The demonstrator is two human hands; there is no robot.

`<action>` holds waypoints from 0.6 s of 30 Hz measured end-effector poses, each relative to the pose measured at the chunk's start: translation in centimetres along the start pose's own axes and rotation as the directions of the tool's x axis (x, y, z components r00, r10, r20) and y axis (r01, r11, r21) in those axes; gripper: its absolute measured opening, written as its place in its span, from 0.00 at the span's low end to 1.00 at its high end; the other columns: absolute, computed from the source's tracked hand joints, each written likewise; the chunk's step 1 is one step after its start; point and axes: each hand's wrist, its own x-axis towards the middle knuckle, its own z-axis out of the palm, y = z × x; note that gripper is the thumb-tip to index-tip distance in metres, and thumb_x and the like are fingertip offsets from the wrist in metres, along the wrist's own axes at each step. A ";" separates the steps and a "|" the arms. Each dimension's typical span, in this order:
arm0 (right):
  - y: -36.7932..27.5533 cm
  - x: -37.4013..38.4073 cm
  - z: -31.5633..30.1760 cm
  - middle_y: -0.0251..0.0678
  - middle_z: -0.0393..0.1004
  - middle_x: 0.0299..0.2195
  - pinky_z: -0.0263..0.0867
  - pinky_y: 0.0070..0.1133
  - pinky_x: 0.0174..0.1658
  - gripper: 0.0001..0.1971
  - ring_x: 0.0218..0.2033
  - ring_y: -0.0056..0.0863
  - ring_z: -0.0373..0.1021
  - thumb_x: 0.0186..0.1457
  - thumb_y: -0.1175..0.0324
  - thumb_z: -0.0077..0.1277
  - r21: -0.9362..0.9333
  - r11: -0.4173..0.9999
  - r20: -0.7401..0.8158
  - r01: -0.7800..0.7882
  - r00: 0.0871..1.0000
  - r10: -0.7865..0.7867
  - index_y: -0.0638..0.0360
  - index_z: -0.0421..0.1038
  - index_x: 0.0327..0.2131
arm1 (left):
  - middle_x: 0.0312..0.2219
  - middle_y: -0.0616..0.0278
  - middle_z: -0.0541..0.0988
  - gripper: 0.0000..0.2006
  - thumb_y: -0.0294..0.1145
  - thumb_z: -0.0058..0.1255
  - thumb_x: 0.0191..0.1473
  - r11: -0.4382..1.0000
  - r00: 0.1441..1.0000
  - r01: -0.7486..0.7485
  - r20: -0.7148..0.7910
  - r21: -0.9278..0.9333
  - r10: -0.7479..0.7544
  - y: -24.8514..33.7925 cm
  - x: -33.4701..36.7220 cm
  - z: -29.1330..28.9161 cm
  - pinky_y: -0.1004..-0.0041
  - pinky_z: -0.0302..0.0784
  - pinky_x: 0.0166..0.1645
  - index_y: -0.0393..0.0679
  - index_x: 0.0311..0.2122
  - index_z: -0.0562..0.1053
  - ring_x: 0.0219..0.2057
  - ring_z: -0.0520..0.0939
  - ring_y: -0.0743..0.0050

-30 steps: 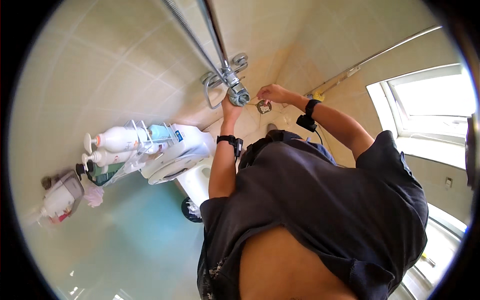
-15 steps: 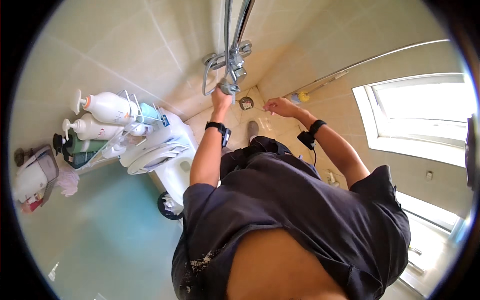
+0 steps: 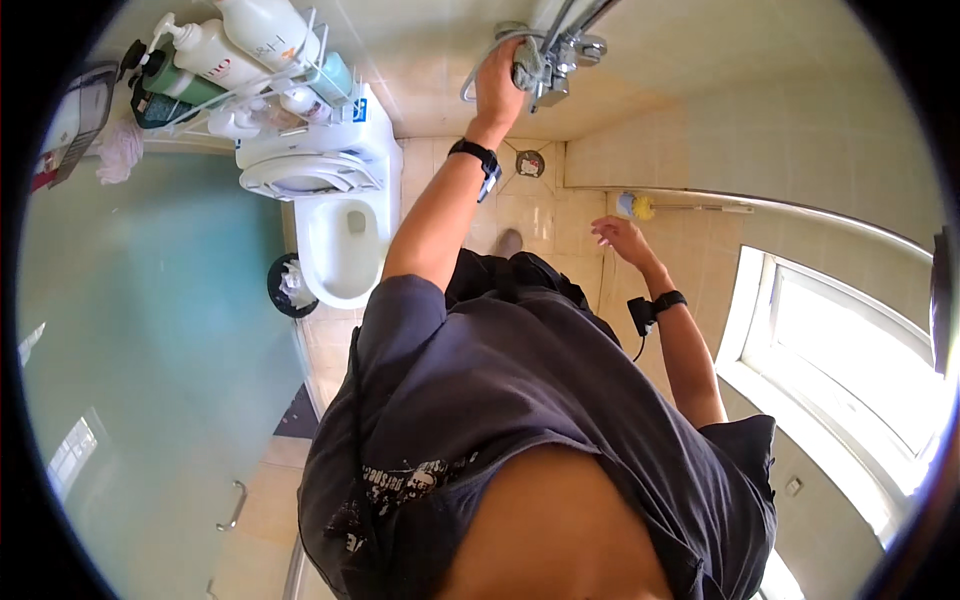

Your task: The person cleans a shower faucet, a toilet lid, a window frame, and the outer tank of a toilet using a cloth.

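Note:
My left hand (image 3: 498,88) is closed round a crumpled grey cloth (image 3: 527,64). It presses the cloth against the left part of the chrome shower mixer (image 3: 562,62) on the tiled wall, close to the looped metal hose (image 3: 468,84). The mixer's left end is partly hidden behind the hand and cloth. Out to the right, my right hand (image 3: 622,238) hovers over the floor with its fingers loosely apart and nothing in them. The nearest thing to it is a yellow-headed brush (image 3: 640,206) by the right wall.
A white toilet (image 3: 348,250) with a raised lid stands at left, beside a black bin (image 3: 285,290). Above it, a wire rack (image 3: 312,50) holds several pump bottles. A round floor drain (image 3: 530,163) lies below the mixer. Frosted glass (image 3: 150,300) spans the left; a window (image 3: 850,340) the right.
The view has shifted, bringing more of the toilet into sight. My left hand has moved the cloth up onto the mixer's left part. My right hand's fingers have spread.

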 end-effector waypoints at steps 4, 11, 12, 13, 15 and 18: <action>3.3 -2.4 -2.5 0.38 0.83 0.38 0.75 0.23 0.40 0.13 0.34 0.25 0.79 0.64 0.68 0.49 -0.004 1.000 -0.045 -0.005 0.999 0.005 0.64 0.77 0.46 | 0.37 0.51 0.82 0.21 0.22 0.57 0.47 0.992 0.995 -0.030 0.101 0.123 0.017 0.0 -0.8 0.1 0.56 0.78 0.41 0.46 0.49 0.74 0.38 0.82 0.43; 10.4 -8.1 -5.4 0.37 0.82 0.37 0.75 0.24 0.40 0.12 0.36 0.24 0.78 0.63 0.71 0.46 0.024 0.998 -0.116 -0.055 0.992 0.057 0.65 0.77 0.45 | 0.33 0.49 0.84 0.20 0.27 0.64 0.45 0.939 0.954 0.262 -0.204 0.222 -0.218 -0.1 -2.1 1.1 0.57 0.79 0.40 0.45 0.46 0.74 0.35 0.84 0.43; 11.2 -8.6 -5.5 0.35 0.82 0.37 0.75 0.24 0.39 0.13 0.34 0.24 0.78 0.61 0.71 0.47 0.037 0.993 -0.133 -0.115 0.984 0.118 0.64 0.78 0.44 | 0.33 0.48 0.84 0.19 0.27 0.64 0.45 0.943 0.940 0.291 -0.234 0.164 -0.249 0.3 -2.4 1.4 0.58 0.79 0.40 0.44 0.45 0.74 0.35 0.84 0.43; 12.3 -9.1 -5.5 0.35 0.82 0.36 0.74 0.23 0.38 0.13 0.34 0.23 0.78 0.61 0.70 0.47 0.080 0.990 -0.128 -0.117 0.984 0.127 0.63 0.78 0.44 | 0.33 0.48 0.83 0.18 0.27 0.64 0.45 0.942 0.923 0.318 -0.260 0.104 -0.283 0.7 -2.6 1.5 0.58 0.78 0.41 0.43 0.44 0.74 0.35 0.84 0.43; 14.1 -10.2 -5.5 0.34 0.82 0.35 0.74 0.22 0.38 0.13 0.33 0.22 0.78 0.61 0.70 0.47 0.160 0.979 -0.108 -0.125 0.984 0.143 0.63 0.78 0.44 | 0.32 0.48 0.83 0.17 0.27 0.63 0.45 0.952 0.923 0.303 -0.260 0.040 -0.282 1.1 -2.4 2.3 0.59 0.78 0.42 0.42 0.42 0.74 0.35 0.84 0.43; 15.8 -10.3 -5.2 0.37 0.82 0.35 0.75 0.23 0.38 0.13 0.32 0.24 0.78 0.62 0.69 0.48 0.180 0.977 -0.111 -0.117 0.984 0.139 0.65 0.78 0.45 | 0.32 0.47 0.81 0.14 0.26 0.63 0.45 0.978 0.961 0.206 -0.185 -0.003 -0.203 1.4 -1.5 3.8 0.60 0.76 0.44 0.40 0.39 0.73 0.36 0.82 0.43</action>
